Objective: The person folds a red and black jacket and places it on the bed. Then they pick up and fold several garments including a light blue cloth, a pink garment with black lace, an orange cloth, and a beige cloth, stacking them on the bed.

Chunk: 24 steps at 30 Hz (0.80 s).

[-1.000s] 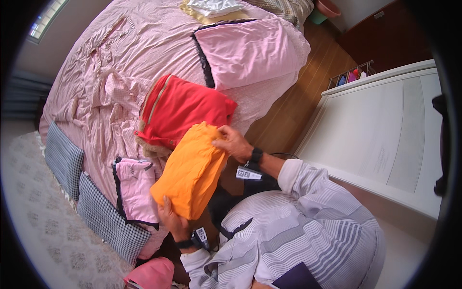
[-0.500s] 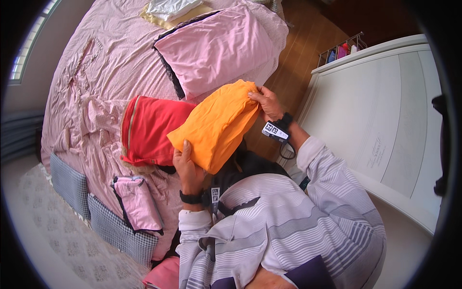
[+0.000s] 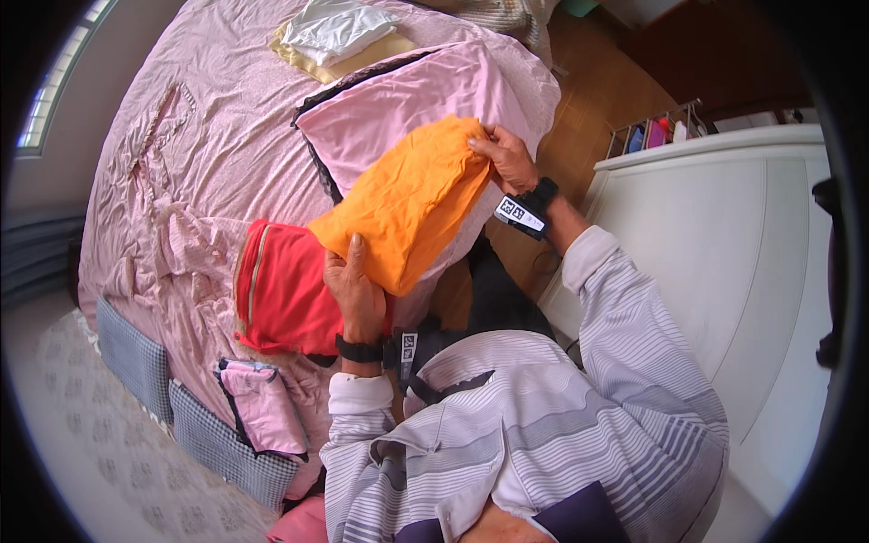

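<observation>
Between my two hands hangs a folded orange garment [image 3: 407,204], held up in the air above the bed's near edge. My left hand [image 3: 355,285] grips its lower left corner, thumb on top. At its upper right end, my right hand [image 3: 507,160] pinches the cloth between thumb and fingers. Below and to the left, a folded red garment [image 3: 288,294] with a zip along one side lies on the bed, partly covered by my left hand and the orange cloth. Behind the orange garment a large folded pink piece with black lace trim [image 3: 398,109] is spread out.
Pink bedding [image 3: 217,127] covers the bed. White cloth [image 3: 335,32] rests on a yellowish one at the far end. A small pink folded garment [image 3: 262,407] lies near checked grey cushions [image 3: 222,443] at left. A white cabinet [image 3: 688,262] stands at right, beside a wire rack [image 3: 656,131].
Both hands have lifted the orange garment farther away from my body, toward the large pink piece, which it now partly covers. More of the far end of the bed shows.
</observation>
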Motion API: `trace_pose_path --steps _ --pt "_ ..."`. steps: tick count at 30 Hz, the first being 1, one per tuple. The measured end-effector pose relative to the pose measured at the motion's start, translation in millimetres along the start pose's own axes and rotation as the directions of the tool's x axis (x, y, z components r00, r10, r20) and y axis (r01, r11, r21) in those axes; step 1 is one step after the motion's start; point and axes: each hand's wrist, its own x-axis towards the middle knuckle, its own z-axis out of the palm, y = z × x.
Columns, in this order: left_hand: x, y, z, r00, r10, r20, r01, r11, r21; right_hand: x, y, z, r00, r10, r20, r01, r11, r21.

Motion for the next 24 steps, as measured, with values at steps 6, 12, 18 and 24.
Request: trace_pose_path --steps 6,12,18,24 --pt "63 -104 28 0.991 0.070 -0.116 -0.077 0.995 -0.058 123 -17 -76 0.978 -0.102 0.182 0.168 0.903 -0.396" --pt "107 -235 17 0.750 -0.477 -0.459 0.503 0.861 -0.073 161 62 -166 0.904 0.286 -0.318 -0.409 0.796 -0.447" --pt "108 -267 15 0.709 -0.456 -0.538 0.520 0.853 -0.037 106 121 -172 0.798 0.563 -0.214 -0.602 0.726 -0.334" --pt "102 -259 32 0.739 -0.460 -0.492 0.471 0.875 -0.112 60 139 -131 0.485 0.875 0.010 -0.862 0.480 -0.162"
